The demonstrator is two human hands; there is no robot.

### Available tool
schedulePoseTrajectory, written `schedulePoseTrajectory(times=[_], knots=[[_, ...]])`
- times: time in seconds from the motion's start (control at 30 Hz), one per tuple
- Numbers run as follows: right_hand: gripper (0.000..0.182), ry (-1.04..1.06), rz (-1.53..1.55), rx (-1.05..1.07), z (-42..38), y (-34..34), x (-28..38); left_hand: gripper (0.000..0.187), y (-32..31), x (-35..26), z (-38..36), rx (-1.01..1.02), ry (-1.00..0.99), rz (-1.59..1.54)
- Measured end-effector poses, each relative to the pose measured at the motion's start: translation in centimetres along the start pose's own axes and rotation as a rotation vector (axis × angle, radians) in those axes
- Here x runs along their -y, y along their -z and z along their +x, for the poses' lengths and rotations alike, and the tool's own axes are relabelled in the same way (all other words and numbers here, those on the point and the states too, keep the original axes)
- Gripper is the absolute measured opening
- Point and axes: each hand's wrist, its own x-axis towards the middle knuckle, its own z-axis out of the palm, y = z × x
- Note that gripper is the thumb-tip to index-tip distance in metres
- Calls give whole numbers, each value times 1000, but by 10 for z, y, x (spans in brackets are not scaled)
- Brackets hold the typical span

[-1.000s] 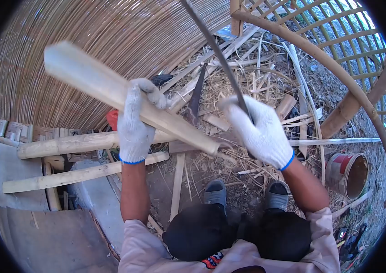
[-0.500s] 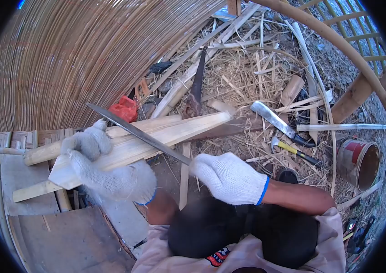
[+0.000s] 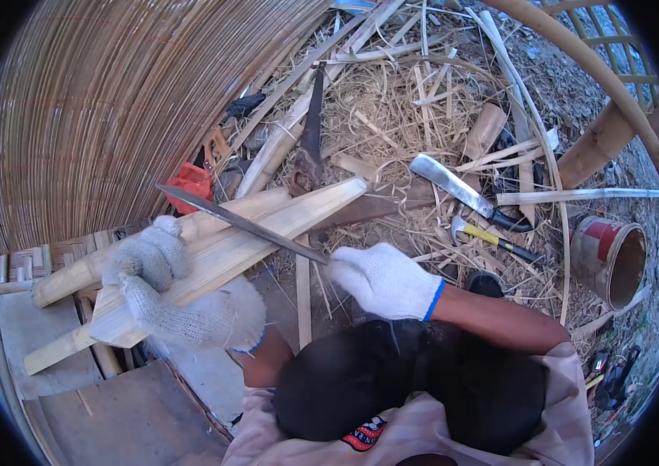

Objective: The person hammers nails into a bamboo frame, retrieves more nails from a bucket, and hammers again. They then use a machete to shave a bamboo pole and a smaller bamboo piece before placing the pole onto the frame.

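My left hand [image 3: 166, 283], in a white knit glove, is closed around the near part of a pale, tapered split-bamboo piece [image 3: 298, 217]. Its far end points to the upper right. Across this piece lies the long narrow blade of a knife [image 3: 240, 224], slanting from upper left down to my right hand [image 3: 385, 281]. That hand, gloved in white with a blue cuff, is wrapped around the knife's handle, which its fingers hide. Behind the piece, a thicker round bamboo length [image 3: 244, 206] lies close alongside. A thin strip [image 3: 57, 349] sticks out below my left hand.
A broad-bladed machete [image 3: 450, 182] and a yellow-handled hammer [image 3: 492, 234] lie on shavings at right. A handsaw [image 3: 312, 132] rests further back near a red object [image 3: 188, 186]. An open bucket [image 3: 617, 264] lies far right. A slatted bamboo screen [image 3: 127, 101] rises at left.
The view has shifted slightly, so the ground and tools sit further left. The knife lies at a slightly flatter angle across the bamboo, and my right hand sits a little higher. Both grips stay the same.
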Motion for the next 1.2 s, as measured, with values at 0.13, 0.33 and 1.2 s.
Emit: schedulePoseTrajectory(times=[0.13, 0.33, 1.2], knots=[[32, -154, 10, -69, 8, -17, -12, 17, 20, 0, 2, -15, 56, -42], [38, -112, -137, -186, -7, -29, -59, 19, 10, -4, 8, -80, 41, -53], [27, -301, -213, -48, -57, -29, -66, 15, -14, -45, 13, -273, -131, 375]])
